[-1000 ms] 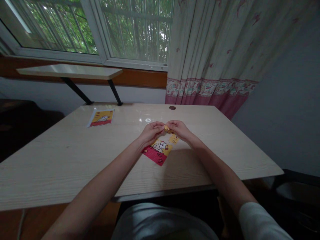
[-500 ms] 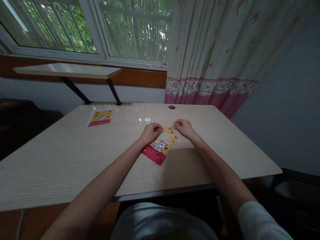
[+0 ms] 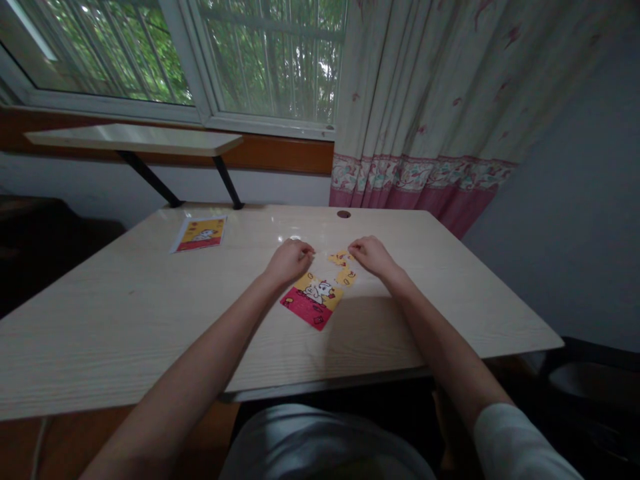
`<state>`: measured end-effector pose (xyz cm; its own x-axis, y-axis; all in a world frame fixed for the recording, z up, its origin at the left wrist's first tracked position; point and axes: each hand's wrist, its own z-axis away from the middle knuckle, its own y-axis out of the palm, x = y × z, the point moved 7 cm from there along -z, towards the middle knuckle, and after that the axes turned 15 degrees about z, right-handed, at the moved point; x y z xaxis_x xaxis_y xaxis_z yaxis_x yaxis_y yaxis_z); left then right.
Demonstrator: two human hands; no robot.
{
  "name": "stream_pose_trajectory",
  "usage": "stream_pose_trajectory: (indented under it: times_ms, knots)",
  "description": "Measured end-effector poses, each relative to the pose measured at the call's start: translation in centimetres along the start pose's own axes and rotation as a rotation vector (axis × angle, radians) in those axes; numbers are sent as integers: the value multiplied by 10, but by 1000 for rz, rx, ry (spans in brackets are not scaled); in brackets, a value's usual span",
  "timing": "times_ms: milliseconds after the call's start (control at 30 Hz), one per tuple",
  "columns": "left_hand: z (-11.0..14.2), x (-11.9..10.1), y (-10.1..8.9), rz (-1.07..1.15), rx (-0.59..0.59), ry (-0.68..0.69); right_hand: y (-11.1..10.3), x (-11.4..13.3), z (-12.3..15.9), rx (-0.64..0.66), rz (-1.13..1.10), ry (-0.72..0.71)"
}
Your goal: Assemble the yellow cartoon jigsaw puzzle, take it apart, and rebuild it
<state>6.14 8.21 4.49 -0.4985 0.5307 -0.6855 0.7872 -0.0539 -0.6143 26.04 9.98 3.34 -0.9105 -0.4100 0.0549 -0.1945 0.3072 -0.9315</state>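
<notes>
Slight displacement of the loose yellow pieces [image 3: 339, 259] may result if they are brushed by the right hand [image 3: 370, 255], whose curled fingertips are placed at or just beside their edge. The assembled puzzle section [image 3: 313, 310] could be skewed or parted at its seams if its upper edge is caught by the left hand [image 3: 290, 259], since it appears thin and unfixed on the counter [image 3: 200, 320]. The section is located between the forearms, nearer the body than both hands. The left fingers are drawn together; whether anything is pinched by either hand cannot be told.
</notes>
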Motion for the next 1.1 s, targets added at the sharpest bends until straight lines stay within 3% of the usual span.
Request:
stream_pose_trajectory:
  times_ms: [200,333,500,667,900,967,1100]
  knots:
    - [16,-10,13,179,386,-84,13,37,-15,24,-12,-153]
    - [24,-12,17,189,483,-62,25,62,-32,60,34,-217]
    - [23,-12,18,216,486,-31,30,73,-40,103,80,-171]
    - [23,-14,17,248,460,-50,20,72,-37,71,102,-209]
    - [28,-20,30,371,469,-67,8,18,-20,82,-249,33]
    - [24,-19,33,318,412,-44,9,4,-12,89,-264,77]
    - [11,-17,29,30,139,22,7,-4,-3,95,-140,48]
